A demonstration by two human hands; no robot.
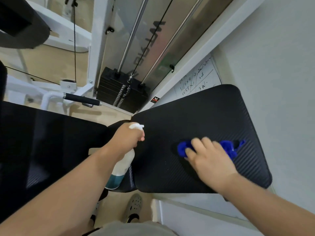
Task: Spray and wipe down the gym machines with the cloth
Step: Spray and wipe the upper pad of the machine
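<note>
1. One left hand (127, 138) curls round the neck of one white spray bottle (122, 165), at the pad's left edge.
2. One black ribbed pad (196, 113) carries one blue cloth (182, 149) near its middle.
3. One right hand (209, 157) presses that cloth, fingers spread flat.

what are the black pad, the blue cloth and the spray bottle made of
Black ribbed pad: likely vinyl or faux leather, matte, with fine ridges. Blue cloth: soft fabric, maybe microfibre; it bunches under the right hand. White spray bottle: translucent plastic; teal liquid shows through its base.
</note>
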